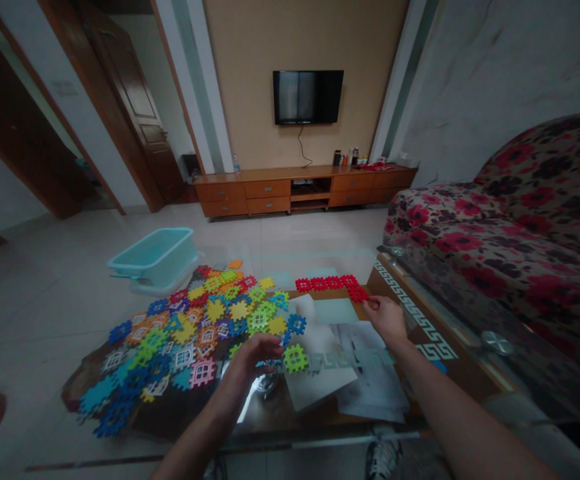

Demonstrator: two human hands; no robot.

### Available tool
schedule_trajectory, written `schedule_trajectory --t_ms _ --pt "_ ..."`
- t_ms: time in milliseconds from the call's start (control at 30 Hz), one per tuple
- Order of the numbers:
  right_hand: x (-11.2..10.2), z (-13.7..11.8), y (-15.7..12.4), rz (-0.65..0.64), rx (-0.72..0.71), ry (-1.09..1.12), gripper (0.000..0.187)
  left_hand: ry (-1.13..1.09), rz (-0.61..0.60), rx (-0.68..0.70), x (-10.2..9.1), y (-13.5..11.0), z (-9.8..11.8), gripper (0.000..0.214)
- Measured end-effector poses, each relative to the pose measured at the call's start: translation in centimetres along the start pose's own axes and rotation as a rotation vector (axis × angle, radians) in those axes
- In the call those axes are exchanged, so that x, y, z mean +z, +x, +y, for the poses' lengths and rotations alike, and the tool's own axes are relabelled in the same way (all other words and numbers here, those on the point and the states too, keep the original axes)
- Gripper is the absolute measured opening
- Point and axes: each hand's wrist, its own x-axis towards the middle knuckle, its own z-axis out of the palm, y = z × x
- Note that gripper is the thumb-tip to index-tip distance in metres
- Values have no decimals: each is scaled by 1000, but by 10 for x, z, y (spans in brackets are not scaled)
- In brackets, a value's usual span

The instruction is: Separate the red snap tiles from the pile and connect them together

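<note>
My right hand (pixel 386 316) pinches the corner of a red interlocking plastic tile (pixel 357 295). This tile sits just below the right end of a row of several red tiles (pixel 326 283) on the glass tabletop. My left hand (pixel 256 353) hovers by the right side of a heap of mixed-colour interlocking tiles (pixel 210 310), fingers curved and apart, with nothing visible in them. Just right of its fingertips lies a lime-green tile (pixel 295 359) with a window-like centre. A dark blue tile (pixel 297 324) lies a little above that one.
Papers (pixel 370 373) show at the right half of the glass table. Beyond the heap stands a light-blue plastic tub (pixel 155 257) on the floor. A flowered sofa (pixel 470 227) flanks the table on the right. A low wooden TV cabinet (pixel 270 190) runs along the far wall.
</note>
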Motion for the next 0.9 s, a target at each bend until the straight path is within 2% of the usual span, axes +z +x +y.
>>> schedule_trajectory --t_ms 900 --pt "0 -1 1 -2 8 16 36 13 9 13 1 -1 0 43"
